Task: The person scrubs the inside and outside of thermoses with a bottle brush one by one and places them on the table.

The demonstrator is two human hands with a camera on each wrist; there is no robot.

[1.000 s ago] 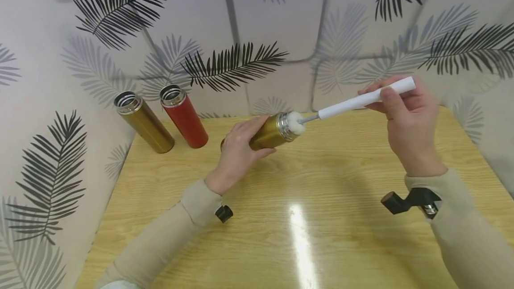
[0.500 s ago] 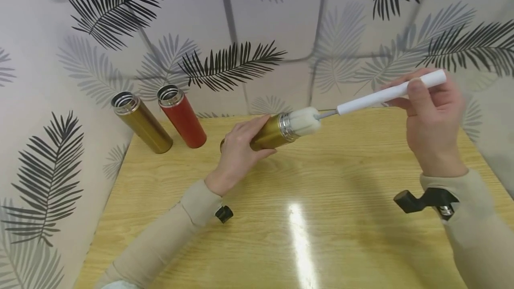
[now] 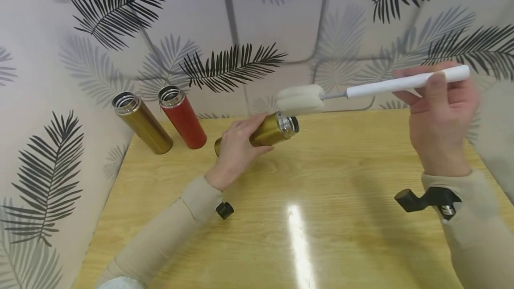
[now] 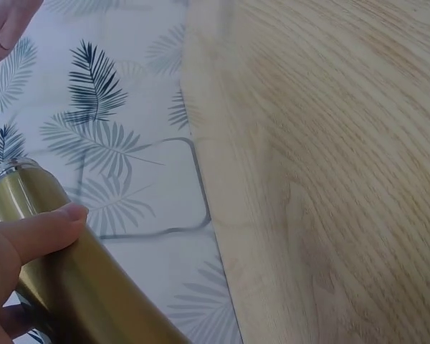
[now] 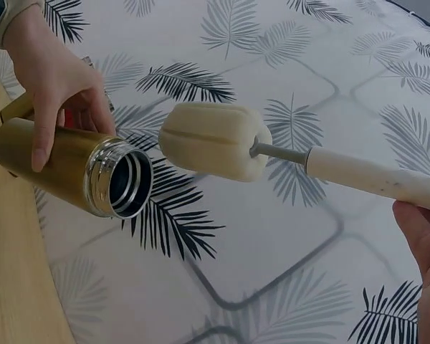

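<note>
My left hand grips a gold flask and holds it tilted above the table, its open steel mouth pointing right. The same flask fills the lower left of the left wrist view under my thumb. My right hand grips the white handle of a bottle brush. Its cream sponge head hangs in the air just above and outside the flask's mouth; the right wrist view shows the sponge head clear of the rim.
A second gold flask and a red flask stand open at the back left of the wooden table. Walls papered with a leaf pattern close the back and both sides.
My right hand has drawn the brush out of the flask and lifted it up and to the right. The sponge head, sunk in the mouth a second ago, is now fully out.
</note>
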